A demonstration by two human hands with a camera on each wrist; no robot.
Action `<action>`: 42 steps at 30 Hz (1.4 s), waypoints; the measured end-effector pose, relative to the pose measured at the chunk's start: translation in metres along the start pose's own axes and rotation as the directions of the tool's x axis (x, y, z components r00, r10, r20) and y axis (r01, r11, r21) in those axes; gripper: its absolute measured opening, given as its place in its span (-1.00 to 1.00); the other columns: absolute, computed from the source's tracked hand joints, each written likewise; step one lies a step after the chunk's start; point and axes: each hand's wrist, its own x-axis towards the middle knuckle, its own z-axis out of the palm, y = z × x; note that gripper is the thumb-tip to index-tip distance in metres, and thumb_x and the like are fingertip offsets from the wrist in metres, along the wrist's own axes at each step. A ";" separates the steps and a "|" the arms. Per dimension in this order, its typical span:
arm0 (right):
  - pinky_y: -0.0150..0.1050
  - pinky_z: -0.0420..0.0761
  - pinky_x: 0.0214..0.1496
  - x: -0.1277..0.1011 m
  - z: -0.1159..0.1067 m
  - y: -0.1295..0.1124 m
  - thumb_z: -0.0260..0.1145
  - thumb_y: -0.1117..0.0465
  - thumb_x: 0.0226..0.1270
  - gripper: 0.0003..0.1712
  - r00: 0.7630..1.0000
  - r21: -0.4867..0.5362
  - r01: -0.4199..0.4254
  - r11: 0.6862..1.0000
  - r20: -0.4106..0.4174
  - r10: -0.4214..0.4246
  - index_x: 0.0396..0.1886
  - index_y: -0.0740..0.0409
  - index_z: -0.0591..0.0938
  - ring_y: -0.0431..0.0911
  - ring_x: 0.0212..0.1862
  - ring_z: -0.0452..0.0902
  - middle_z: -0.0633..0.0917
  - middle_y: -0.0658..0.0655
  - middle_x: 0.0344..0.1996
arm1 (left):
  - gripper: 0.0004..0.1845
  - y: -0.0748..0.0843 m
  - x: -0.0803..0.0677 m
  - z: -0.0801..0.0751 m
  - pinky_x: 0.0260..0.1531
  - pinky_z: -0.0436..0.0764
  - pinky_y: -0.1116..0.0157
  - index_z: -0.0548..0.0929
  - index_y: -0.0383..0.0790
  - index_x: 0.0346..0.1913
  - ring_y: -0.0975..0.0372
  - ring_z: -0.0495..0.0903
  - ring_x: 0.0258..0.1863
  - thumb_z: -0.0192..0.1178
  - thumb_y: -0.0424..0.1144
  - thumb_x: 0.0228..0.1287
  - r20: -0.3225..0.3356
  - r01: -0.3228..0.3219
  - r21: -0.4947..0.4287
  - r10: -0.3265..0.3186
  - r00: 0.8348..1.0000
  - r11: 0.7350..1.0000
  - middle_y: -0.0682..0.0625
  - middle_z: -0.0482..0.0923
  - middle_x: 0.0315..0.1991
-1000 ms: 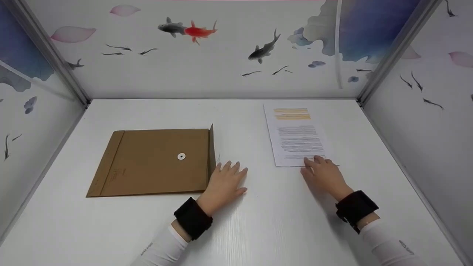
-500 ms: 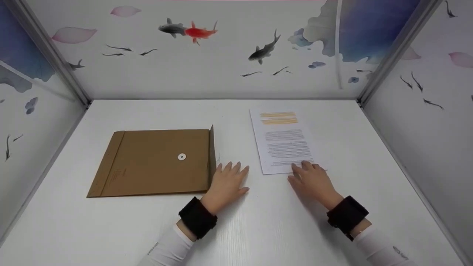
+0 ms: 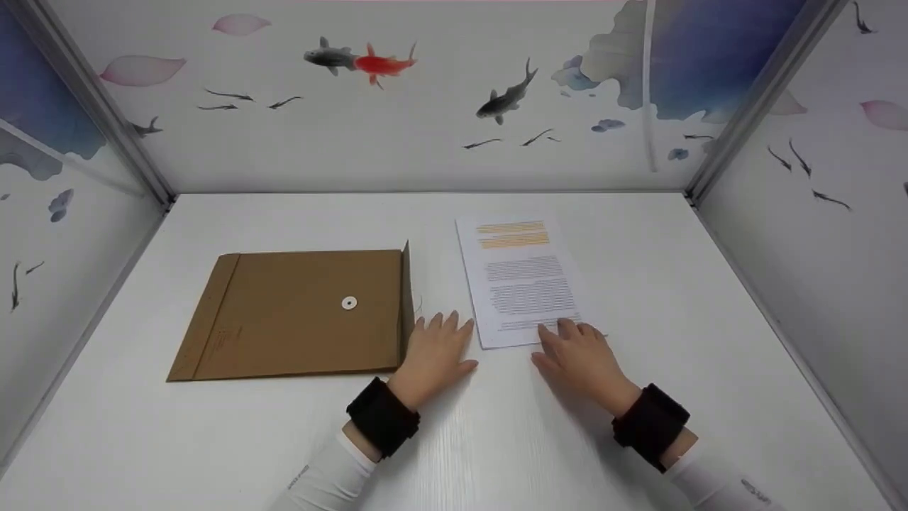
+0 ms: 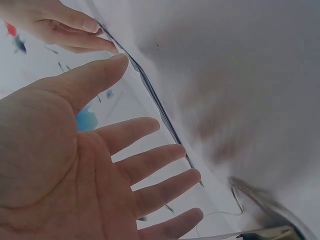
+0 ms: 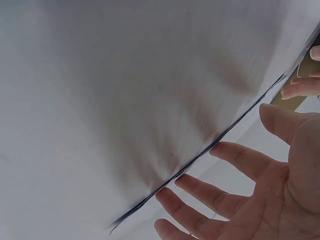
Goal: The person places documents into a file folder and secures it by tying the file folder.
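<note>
A brown envelope (image 3: 298, 312) with a white round button clasp lies flat on the white table (image 3: 454, 440), its flap edge raised on the right side. My left hand (image 3: 436, 348) lies flat on the table just right of that edge, fingers straight and spread (image 4: 150, 165). A printed paper sheet (image 3: 521, 280) with orange headings lies to the right of it. My right hand (image 3: 574, 351) presses its straight fingertips (image 5: 190, 185) on the sheet's near edge (image 5: 200, 157). The left hand touches the table only.
Three walls painted with fish and petals enclose the table at the left (image 3: 64, 234), back (image 3: 425, 106) and right (image 3: 830, 213). Both wrists wear black bands (image 3: 383, 419).
My right hand has slid the paper sheet leftward and toward me, closer to the envelope. The left hand and the envelope have stayed in place.
</note>
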 end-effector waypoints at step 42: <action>0.15 0.61 0.16 0.002 -0.009 -0.017 0.36 0.07 0.43 -0.49 0.991 0.292 -0.024 0.956 0.132 -0.015 0.25 0.26 0.63 0.20 0.06 0.58 0.65 0.35 0.07 | -0.26 0.003 0.011 0.007 0.37 0.45 -0.11 0.49 -0.24 0.41 -0.14 0.46 0.40 0.33 0.13 0.31 0.064 0.100 -0.108 -0.094 0.994 0.989 -0.33 0.45 0.41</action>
